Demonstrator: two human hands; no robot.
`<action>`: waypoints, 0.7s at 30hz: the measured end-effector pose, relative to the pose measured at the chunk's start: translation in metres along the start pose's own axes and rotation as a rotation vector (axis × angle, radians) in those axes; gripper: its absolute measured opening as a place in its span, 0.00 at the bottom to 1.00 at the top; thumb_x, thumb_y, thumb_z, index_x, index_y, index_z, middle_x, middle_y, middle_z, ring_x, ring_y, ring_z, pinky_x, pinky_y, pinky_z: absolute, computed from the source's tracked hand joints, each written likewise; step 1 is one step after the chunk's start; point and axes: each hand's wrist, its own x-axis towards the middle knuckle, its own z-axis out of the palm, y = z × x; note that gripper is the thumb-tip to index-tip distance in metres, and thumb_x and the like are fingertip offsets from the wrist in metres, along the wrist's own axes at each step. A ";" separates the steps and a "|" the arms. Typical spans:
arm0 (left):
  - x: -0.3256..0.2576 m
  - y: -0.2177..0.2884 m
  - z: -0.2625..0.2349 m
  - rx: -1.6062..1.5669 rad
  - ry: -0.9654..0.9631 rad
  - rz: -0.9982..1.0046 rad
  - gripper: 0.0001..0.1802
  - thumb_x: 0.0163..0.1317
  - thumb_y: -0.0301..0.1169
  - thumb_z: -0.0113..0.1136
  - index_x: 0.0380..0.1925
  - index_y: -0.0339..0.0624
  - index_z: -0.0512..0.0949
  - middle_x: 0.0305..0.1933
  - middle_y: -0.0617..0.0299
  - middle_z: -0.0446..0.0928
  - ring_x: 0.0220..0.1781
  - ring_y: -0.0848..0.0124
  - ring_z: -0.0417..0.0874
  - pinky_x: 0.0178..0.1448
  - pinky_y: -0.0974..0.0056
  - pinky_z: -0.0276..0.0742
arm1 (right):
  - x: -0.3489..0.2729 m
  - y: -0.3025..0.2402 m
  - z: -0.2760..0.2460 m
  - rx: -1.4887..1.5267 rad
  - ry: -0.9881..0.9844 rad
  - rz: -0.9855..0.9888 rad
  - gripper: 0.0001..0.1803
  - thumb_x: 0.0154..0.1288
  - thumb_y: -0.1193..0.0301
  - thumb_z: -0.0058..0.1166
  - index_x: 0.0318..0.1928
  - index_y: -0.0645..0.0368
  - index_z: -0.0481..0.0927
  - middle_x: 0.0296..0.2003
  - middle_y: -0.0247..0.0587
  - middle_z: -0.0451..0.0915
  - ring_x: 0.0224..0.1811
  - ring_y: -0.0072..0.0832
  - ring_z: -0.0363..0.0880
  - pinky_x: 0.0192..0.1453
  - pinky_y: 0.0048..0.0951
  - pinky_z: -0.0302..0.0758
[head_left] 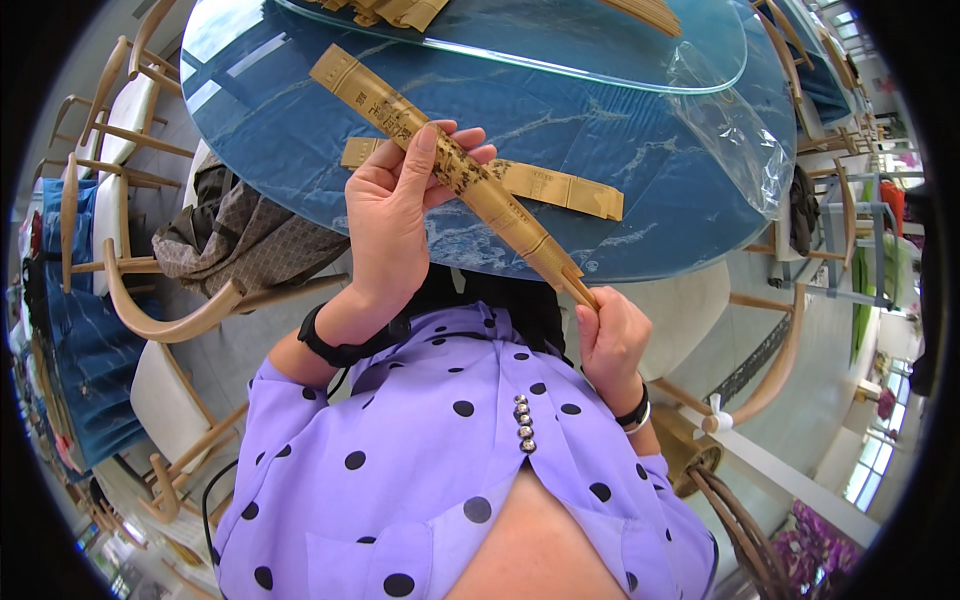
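A long gold paper chopstick sleeve (pixel 505 215) with dark printing slants across the middle, above the near part of the table. My left hand (pixel 390 225) is closed around its middle, thumb on top and fingers beneath. From the sleeve's lower right end protrude wooden chopsticks (pixel 577 288); only a short length shows. My right hand (pixel 615 340) pinches their ends between thumb and fingers. Behind the left hand, a second gold sleeve (pixel 570 192) lies flat on the blue table (pixel 640 235), partly covered by the hand and the held sleeve.
A glass turntable (pixel 560 50) carries a pile of gold sleeves (pixel 390 12) and a bundle of chopsticks (pixel 650 14). A crumpled clear plastic bag (pixel 735 140) hangs over its right edge. Wooden chairs (pixel 170 300) stand around, one with a patterned grey cloth (pixel 235 225).
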 end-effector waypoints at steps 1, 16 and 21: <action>-0.001 -0.001 -0.001 0.005 -0.013 -0.008 0.20 0.79 0.38 0.53 0.53 0.28 0.78 0.52 0.43 0.84 0.53 0.58 0.89 0.57 0.61 0.87 | 0.000 0.000 0.000 0.010 0.007 0.004 0.12 0.74 0.66 0.58 0.37 0.61 0.76 0.27 0.44 0.77 0.24 0.43 0.76 0.28 0.38 0.73; -0.005 -0.005 0.001 -0.074 -0.002 0.003 0.17 0.78 0.36 0.55 0.51 0.29 0.79 0.50 0.43 0.85 0.51 0.58 0.90 0.55 0.59 0.89 | -0.006 0.002 0.003 -0.026 0.024 0.073 0.13 0.77 0.63 0.55 0.40 0.61 0.76 0.27 0.43 0.77 0.24 0.43 0.76 0.27 0.39 0.71; -0.003 0.000 0.000 -0.123 0.008 -0.034 0.18 0.79 0.36 0.52 0.53 0.28 0.78 0.52 0.42 0.84 0.53 0.56 0.89 0.57 0.57 0.88 | -0.005 0.001 0.004 -0.037 0.027 0.052 0.13 0.78 0.63 0.54 0.40 0.61 0.76 0.27 0.43 0.77 0.24 0.43 0.76 0.27 0.39 0.71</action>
